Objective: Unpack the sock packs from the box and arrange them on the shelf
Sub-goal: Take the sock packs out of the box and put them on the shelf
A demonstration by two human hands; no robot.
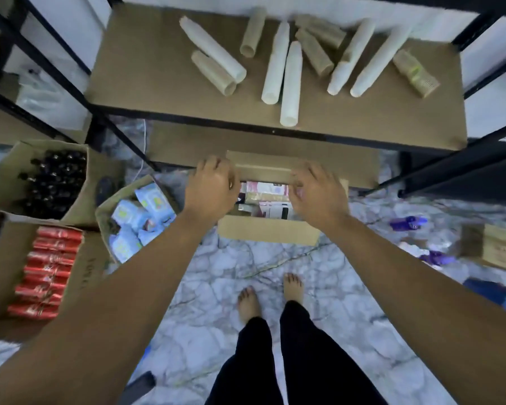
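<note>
An open cardboard box [268,230] stands on the marble floor in front of the shelf unit. Inside it lie several sock packs [268,190] in pink, white and dark wrappers. My left hand [211,188] is at the box's left side, its fingers curled over the corner of the far flap. At the right side, my right hand [317,194] curls its fingers over the far flap's edge, with the fingertips just above the packs. The upper shelf board [146,71] lies beyond the box, and a lower board [187,144] sits behind it.
Stacks of white and tan paper cups [278,64] lie across the upper shelf. At the left stand boxes of dark bottles [54,182], red tubes [46,276] and light blue packs [138,222]. Another carton [500,247] and purple items [408,223] lie at the right. My bare feet [270,296] stand behind the box.
</note>
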